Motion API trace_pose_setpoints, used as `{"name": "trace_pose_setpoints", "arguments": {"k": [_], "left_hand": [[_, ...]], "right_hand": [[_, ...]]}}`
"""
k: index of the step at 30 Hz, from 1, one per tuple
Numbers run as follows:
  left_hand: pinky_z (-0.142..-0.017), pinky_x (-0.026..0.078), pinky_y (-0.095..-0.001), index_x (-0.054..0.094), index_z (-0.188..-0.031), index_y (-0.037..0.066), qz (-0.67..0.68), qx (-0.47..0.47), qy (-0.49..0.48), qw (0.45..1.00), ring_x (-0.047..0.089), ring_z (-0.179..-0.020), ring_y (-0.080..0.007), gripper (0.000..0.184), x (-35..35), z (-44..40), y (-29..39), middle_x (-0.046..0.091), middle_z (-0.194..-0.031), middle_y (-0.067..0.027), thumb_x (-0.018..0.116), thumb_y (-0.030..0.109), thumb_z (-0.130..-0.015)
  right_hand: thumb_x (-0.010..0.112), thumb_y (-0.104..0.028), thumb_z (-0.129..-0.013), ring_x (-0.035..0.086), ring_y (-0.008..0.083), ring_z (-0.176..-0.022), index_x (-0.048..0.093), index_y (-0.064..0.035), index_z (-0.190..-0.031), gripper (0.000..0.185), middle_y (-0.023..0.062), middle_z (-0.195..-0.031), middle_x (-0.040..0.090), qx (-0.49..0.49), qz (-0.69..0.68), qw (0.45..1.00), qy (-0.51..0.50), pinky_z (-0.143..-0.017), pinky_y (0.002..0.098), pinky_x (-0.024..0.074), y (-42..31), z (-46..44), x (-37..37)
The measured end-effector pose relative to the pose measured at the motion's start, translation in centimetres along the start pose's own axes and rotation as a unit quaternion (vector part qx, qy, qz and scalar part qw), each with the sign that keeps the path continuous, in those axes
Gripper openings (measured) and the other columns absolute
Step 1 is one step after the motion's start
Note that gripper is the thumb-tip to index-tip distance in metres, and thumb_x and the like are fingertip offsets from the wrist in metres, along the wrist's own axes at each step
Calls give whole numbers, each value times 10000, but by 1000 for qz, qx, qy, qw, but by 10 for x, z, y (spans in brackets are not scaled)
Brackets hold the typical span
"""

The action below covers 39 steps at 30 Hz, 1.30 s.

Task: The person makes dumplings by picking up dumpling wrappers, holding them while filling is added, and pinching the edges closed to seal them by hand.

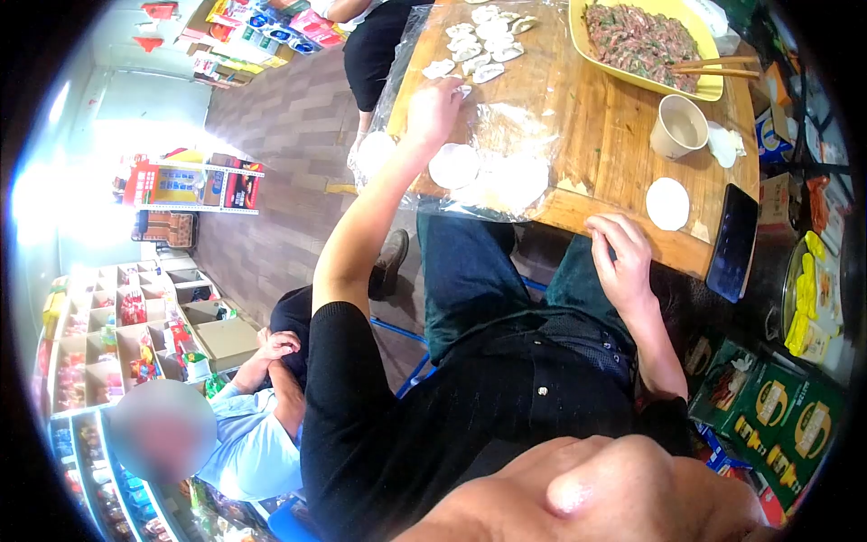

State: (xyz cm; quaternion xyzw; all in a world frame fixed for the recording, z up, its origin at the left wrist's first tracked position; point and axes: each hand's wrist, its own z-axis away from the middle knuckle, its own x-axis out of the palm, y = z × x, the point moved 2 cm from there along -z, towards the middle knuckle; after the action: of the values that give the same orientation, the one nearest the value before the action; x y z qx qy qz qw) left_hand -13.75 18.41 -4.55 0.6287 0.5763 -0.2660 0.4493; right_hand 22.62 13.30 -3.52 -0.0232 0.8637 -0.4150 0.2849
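Note:
My left hand (435, 113) reaches across the table's left side, its fingers closed on a small white dumpling (464, 91), mostly hidden beneath them. Just beyond it, several folded dumplings (488, 36) lie in rows on clear plastic film (524, 117). Closer to me are round dough wrappers, one wrapper (453, 166) lying below my left wrist. By the table's front edge, my right hand (623, 257) hangs with fingers loosely bent and apart, nothing visible in it. A single wrapper (667, 204) lies to its right on the wooden table (596, 135).
A yellow tray (713, 88) of minced filling (646, 41) has chopsticks (722, 67) across its rim. A paper cup (678, 127) and a phone (732, 242) are at the right. One person in light blue (257, 447) sits at left; another person's dark-clad leg (375, 63) is beyond the table.

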Motion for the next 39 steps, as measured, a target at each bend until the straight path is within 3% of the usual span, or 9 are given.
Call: {"name": "trace_pose_setpoints", "arguments": {"k": [9, 16, 19, 21, 24, 30, 34, 36, 39], "left_hand": [[-799, 512, -398, 683, -1021, 18, -38, 37, -21, 998, 646, -896, -342, 217, 0, -1, 3, 670, -966, -177, 628, 95, -826], [-755, 518, -399, 685, -1027, 44, -23, 68, 65, 995, 643, -863, -328, 223, -32, 14, 26, 667, -920, -178, 634, 76, -812], [-731, 518, -336, 695, -1026, 48, 133, 5, 11, 991, 664, -819, -227, 176, -41, 48, 54, 688, -919, -117, 652, 103, -865], [-712, 515, -318, 692, -978, 44, 156, 34, -4, 987, 664, -791, -207, 139, -45, 75, 79, 687, -888, -111, 658, 96, -854], [-760, 502, -350, 671, -969, 47, 160, 83, -10, 984, 637, -864, -266, 170, -49, 98, 106, 655, -919, -105, 695, 87, -805], [-797, 491, -384, 646, -976, 38, 152, 6, 82, 985, 606, -884, -315, 206, -67, 107, 118, 610, -924, -128, 690, 58, -775], [-805, 478, -372, 661, -985, 52, 140, -28, 109, 984, 613, -898, -289, 199, -79, 121, 95, 646, -943, -109, 668, 25, -788], [-786, 482, -361, 669, -961, 50, 161, -40, 107, 980, 616, -892, -286, 184, -80, 125, 92, 651, -919, -100, 650, -6, -787], [-806, 486, -363, 665, -974, 44, 178, 10, 105, 978, 615, -905, -292, 199, -67, 126, 95, 647, -960, -112, 654, -5, -781]], "right_hand": [[628, 50, -811, 638, 301, -806, 638, 5, -954, 150, 142, -894, 641, 16, -39, 999, -22, -702, 352, 507, -3, 3, 6], [616, 52, -820, 642, 288, -795, 639, 3, -957, 147, 139, -890, 642, 10, -24, 999, -37, -701, 341, 511, -10, 3, 0], [602, 56, -831, 648, 248, -767, 634, 11, -955, 136, 128, -879, 641, 10, -39, 999, -29, -690, 319, 518, -16, 1, -3], [599, 56, -833, 648, 245, -765, 633, 14, -955, 134, 127, -879, 641, 14, -43, 998, -36, -689, 316, 517, -19, 1, -3], [586, 67, -837, 648, 227, -762, 630, 18, -947, 128, 124, -873, 638, 29, -62, 997, -42, -690, 299, 513, -25, -1, 0], [589, 77, -835, 645, 213, -751, 631, 26, -941, 125, 129, -871, 635, 20, -61, 996, -54, -691, 292, 511, -37, -5, 9], [590, 22, -867, 638, 214, -730, 636, 17, -939, 85, 123, -865, 631, 3, 32, 999, -43, -659, 299, 500, -34, -19, 10], [608, -65, -884, 638, 280, -774, 646, -12, -970, 108, 129, -882, 644, 85, 75, 992, -48, -671, 346, 496, -28, -33, 16], [604, -171, -906, 636, 311, -800, 654, -29, -970, 164, 140, -898, 650, 72, 161, 982, -68, -684, 381, 497, -24, -58, 29]]}}
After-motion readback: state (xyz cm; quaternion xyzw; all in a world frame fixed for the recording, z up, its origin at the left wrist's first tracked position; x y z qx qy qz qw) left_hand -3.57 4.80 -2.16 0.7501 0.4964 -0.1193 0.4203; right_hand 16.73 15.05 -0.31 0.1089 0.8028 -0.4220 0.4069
